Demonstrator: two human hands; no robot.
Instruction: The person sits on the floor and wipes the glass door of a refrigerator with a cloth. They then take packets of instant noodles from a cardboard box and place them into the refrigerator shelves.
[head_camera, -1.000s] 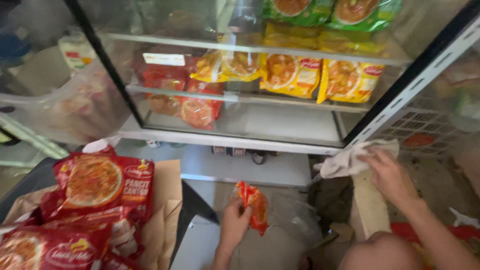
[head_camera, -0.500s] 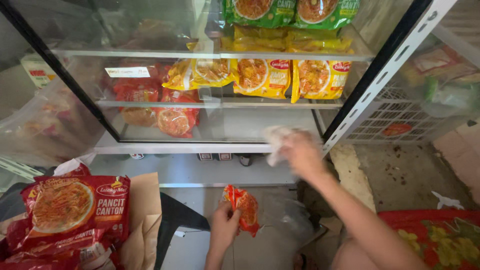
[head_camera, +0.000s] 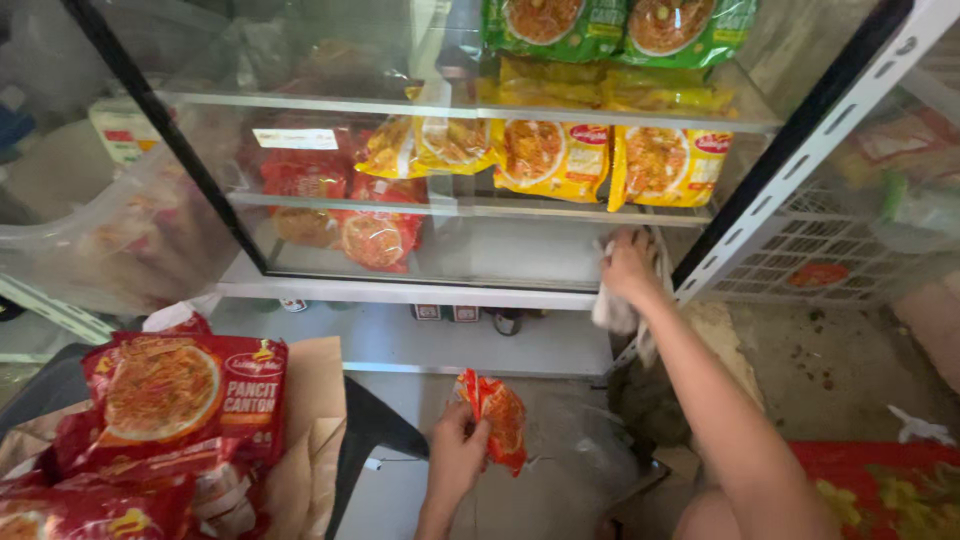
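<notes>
Two hands are busy at a glass display case, each with its own thing. What could go wrong, as I judge it: the left hand (head_camera: 455, 462) pinches a small orange-red noodle packet (head_camera: 500, 425) only by its edge, low down and well apart from the shelves, so a slack grip could let it drop to the floor; and the right hand (head_camera: 628, 265), pressing a pale cloth (head_camera: 612, 312) at the lower glass shelf (head_camera: 500, 262), works just below the yellow noodle packets (head_camera: 600, 160) that hang over the shelf above, so a wide sweep could knock one loose. The left hand is closed around the packet, fingers curled on its near side, holding it upright in front of the body. The right hand is clenched over the cloth with the arm stretched forward, the knuckles at the right end of the case beside the black door frame (head_camera: 790, 150); part of the cloth hangs down beneath the hand. To the left of the left hand, a pile of large red noodle packets (head_camera: 185, 400) rests on brown paper, and more red packets (head_camera: 370, 235) lie inside the case, beyond the left hand.
</notes>
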